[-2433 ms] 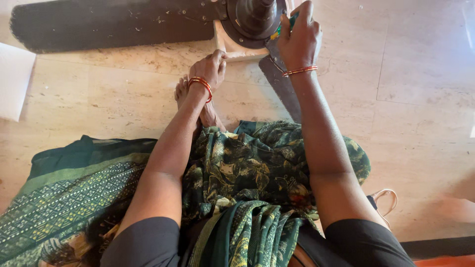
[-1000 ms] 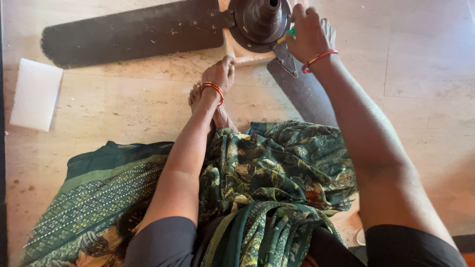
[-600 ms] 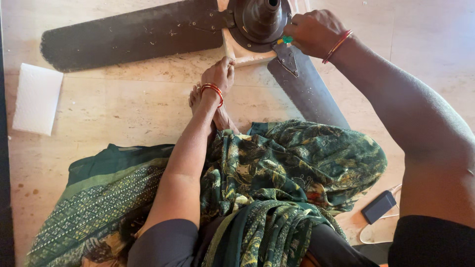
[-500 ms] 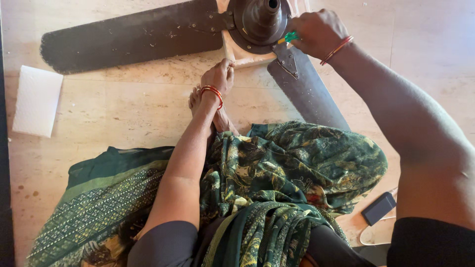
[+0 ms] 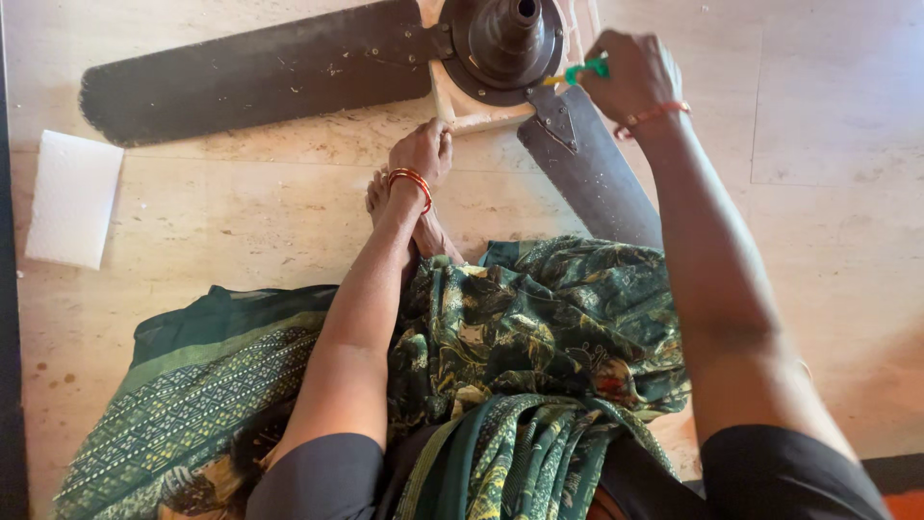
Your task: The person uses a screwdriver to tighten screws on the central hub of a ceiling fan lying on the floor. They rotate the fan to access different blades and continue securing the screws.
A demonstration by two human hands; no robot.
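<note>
Two blades show on one dark fan [image 5: 500,43] lying on the floor [image 5: 828,125]. One right hand [image 5: 630,77] is closed around a green screwdriver [image 5: 584,70] at the hub's edge. One left hand [image 5: 422,152] presses curled fingers on the pale block [image 5: 462,111] under it. One white pad [image 5: 72,197] lies well apart

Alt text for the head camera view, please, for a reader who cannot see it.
A person seated on a tiled floor works on a dark ceiling fan lying there: the right hand holds a green-handled tool at the fan's hub, and the left hand rests at the hub's pale base. A white sheet lies at left.
</note>
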